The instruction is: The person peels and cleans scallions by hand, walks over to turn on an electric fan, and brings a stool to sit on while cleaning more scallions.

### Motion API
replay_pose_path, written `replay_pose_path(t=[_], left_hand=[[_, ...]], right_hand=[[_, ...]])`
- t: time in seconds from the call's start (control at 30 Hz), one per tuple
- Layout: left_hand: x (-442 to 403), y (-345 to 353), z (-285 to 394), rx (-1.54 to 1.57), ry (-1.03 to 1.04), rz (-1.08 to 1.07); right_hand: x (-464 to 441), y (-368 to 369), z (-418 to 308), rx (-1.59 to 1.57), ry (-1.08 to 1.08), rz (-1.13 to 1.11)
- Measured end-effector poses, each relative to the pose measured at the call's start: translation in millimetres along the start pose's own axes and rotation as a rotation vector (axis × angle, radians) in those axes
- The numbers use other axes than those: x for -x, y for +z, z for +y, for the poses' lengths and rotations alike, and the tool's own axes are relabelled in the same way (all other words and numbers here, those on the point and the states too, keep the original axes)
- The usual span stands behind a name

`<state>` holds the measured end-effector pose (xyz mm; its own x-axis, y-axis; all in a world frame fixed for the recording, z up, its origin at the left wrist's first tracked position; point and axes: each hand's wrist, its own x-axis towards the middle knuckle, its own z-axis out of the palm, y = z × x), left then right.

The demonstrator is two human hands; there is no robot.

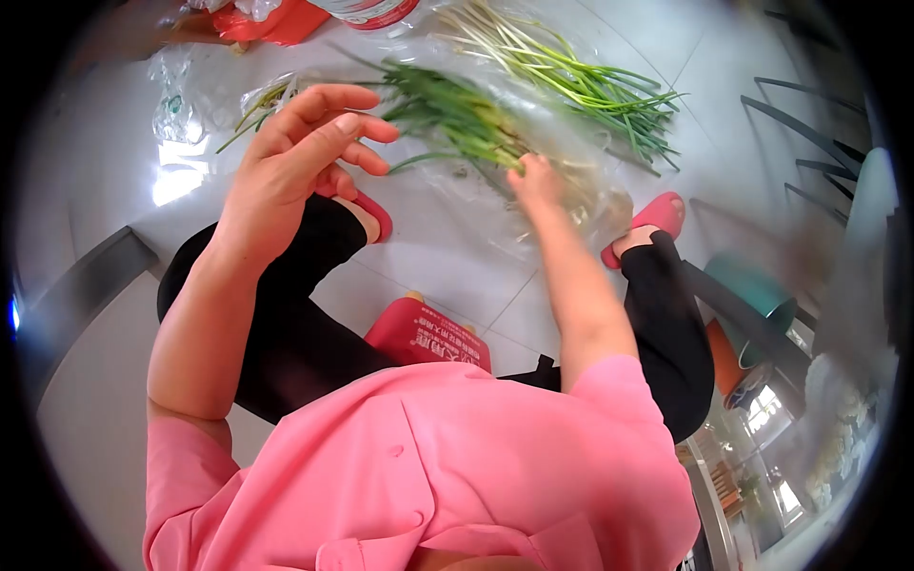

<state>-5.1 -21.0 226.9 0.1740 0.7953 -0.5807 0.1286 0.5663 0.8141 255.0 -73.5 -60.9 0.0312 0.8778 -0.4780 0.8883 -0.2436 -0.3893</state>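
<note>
My left hand (309,143) is raised over the floor to the left, its fingers apart and slightly curled, with nothing in it. My right hand (535,183) closes on the pale end of a bunch of green onions (447,109), whose dark leaves reach up and to the left. Motion blurs both this hand and the bunch. Under them lies a clear plastic bag (571,176). Beyond it, a second pile of green onions (571,76) with long white stems rests on the plastic.
A few loose stalks (262,114) lie behind my left hand, near a crumpled clear bag (178,100). A red bag (271,21) and a white-and-red tub (367,9) stand at the back. Between my legs is a red printed box (428,335). A green bin (747,300) is at the right.
</note>
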Motion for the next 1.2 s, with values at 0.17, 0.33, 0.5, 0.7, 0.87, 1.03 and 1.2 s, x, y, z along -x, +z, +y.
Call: replay_pose_path(t=[0.17,0.33,0.5,0.7,0.87,1.03,1.2], left_hand=[[9,-2,-7,-0.138,0.037,-0.073],[8,14,-12,-0.307,-0.025,-0.181],[-2,43,-41,-0.35,-0.005,-0.268],[-30,95,-80,-0.013,-0.25,-0.091],[-55,129,-131,0.413,-0.123,0.037],[-25,144,-140,0.297,-0.02,-0.027],[-16,128,-135,0.283,-0.172,0.048]], right_hand=[[-3,-49,21,-0.115,-0.07,0.013],[10,-88,13,-0.208,-0.086,0.106],[34,-95,4,-0.275,-0.242,0.202],[85,-104,-22,-0.513,-0.351,0.3],[115,-94,-31,-0.525,-0.322,0.342],[118,-75,-39,-0.993,-0.064,0.144],[104,-52,-45,-0.7,-0.095,0.24]])
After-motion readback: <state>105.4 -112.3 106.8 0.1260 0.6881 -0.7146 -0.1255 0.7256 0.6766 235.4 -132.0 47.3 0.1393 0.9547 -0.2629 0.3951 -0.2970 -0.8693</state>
